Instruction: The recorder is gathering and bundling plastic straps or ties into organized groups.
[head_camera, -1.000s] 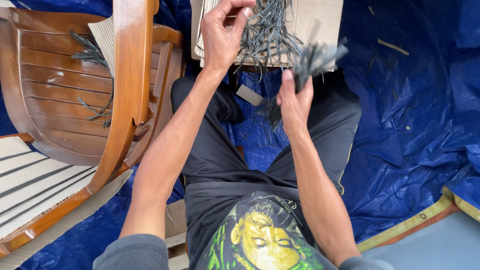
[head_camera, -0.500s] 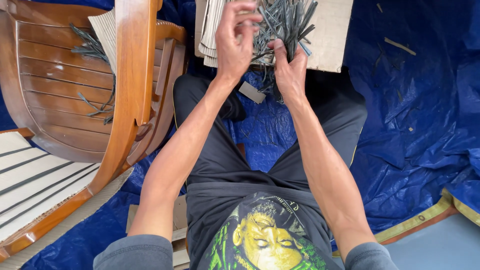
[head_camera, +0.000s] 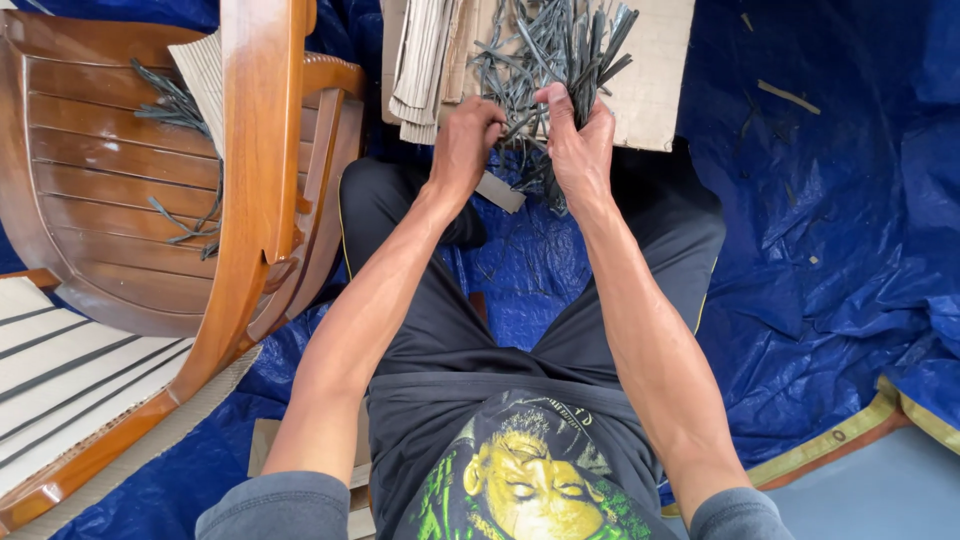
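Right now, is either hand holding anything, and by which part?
The right hand grips a bundle of dark strips near its lower end. The left hand touches the same strips low down; its grip is unclear.

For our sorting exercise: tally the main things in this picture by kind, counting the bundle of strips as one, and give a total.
Hands: 2 (left, right)
Bundle of dark strips: 1
Wooden chair: 1
Cardboard sheet: 1
Blue tarpaulin: 1
Total: 6

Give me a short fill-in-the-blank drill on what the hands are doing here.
1. The right hand grips a bundle of dark grey ____ over the cardboard sheet.
2. The left hand holds a small flat ____.
3. The ground is covered by a ____ tarpaulin.
4. A wooden ____ stands on the person's left.

Missing words: strips; blade; blue; chair
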